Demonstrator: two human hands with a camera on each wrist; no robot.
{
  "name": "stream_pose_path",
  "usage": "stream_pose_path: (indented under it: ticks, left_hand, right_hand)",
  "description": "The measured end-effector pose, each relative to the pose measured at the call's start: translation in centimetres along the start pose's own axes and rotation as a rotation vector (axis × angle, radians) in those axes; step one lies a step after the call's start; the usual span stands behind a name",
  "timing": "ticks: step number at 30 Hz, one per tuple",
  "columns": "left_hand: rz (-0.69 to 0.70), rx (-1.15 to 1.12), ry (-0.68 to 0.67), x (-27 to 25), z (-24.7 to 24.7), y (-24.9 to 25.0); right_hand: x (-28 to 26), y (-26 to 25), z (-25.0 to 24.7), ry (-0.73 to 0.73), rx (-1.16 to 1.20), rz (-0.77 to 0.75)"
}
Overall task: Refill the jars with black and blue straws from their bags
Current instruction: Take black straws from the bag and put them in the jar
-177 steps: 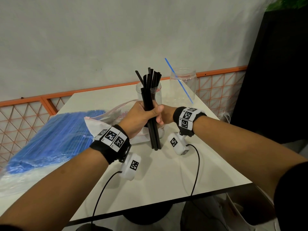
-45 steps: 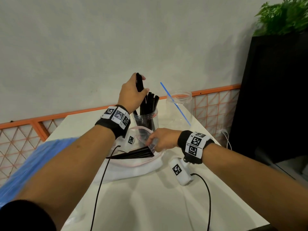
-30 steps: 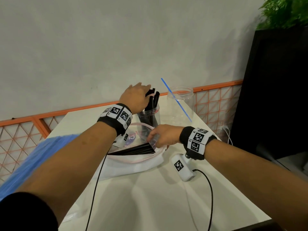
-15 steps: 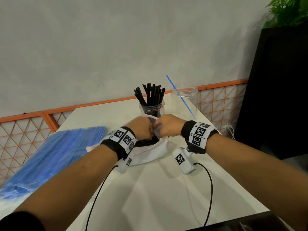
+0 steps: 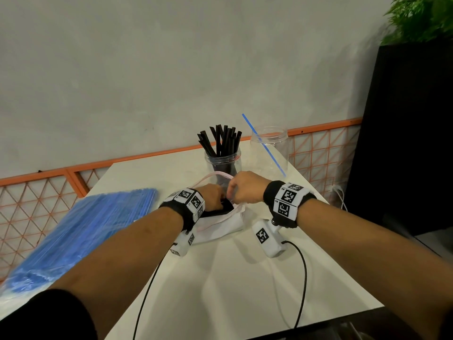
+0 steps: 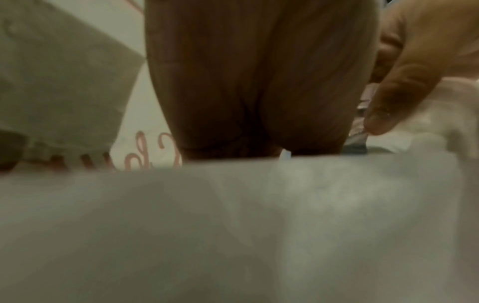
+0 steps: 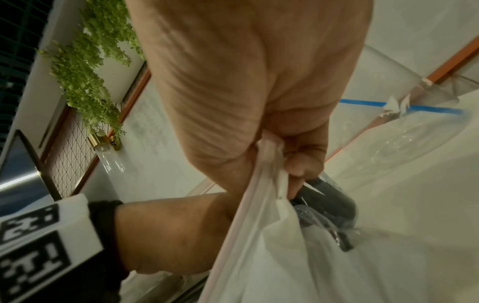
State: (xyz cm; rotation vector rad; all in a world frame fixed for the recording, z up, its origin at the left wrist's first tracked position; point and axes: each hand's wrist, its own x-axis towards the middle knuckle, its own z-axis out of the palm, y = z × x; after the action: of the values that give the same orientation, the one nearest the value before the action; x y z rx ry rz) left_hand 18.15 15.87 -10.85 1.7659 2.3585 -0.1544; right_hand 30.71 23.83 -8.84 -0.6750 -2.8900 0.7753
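Head view: both hands work at the mouth of the clear bag (image 5: 220,223) lying mid-table. The right hand (image 5: 245,187) pinches the bag's pink zip rim between thumb and curled fingers, lifting it open. The left hand (image 5: 213,197) reaches inside toward the black straws (image 5: 226,206); whether its fingers are spread or closed on them cannot be told. Progress, as judged: the black jar (image 5: 223,163) already holds a full-looking bunch of straws; the second jar (image 5: 269,148) holds only one blue straw (image 5: 264,146); the blue bag (image 5: 81,231) at left appears untouched, so most blue refilling remains. Room: the jars stand just beyond the hands, near the table's (image 5: 245,290) far edge and the orange rail (image 5: 147,157); open tabletop lies toward the person, crossed by two cables.
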Motion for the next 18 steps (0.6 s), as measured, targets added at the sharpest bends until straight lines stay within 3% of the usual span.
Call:
stream_pose_path:
  ticks: [4, 9, 13, 16, 18]
  left_hand:
    - [-0.013, 0.017, -0.014, -0.3, 0.1, -0.5]
    - [0.054, -0.085, 0.08, -1.5, 0.7, -1.8]
    - [0.108, -0.105, 0.107, -2.6, 1.0, -2.8]
    - [0.144, -0.284, 0.254, -3.4, -0.2, -3.3]
    - [0.091, -0.446, 0.337, -3.6, -1.3, -3.7]
  right_hand:
    - [-0.2, 0.1, 0.1, 0.015, -0.086, 0.053]
    - [0.0, 0.2, 0.0, 0.019, -0.098, 0.127]
    - [-0.3, 0.0, -0.1, -0.076, -0.158, 0.181]
    - [-0.6, 0.0, -0.2, -0.174, -0.114, 0.136]
    - [-0.6, 0.0, -0.1, -0.199, -0.046, 0.093]
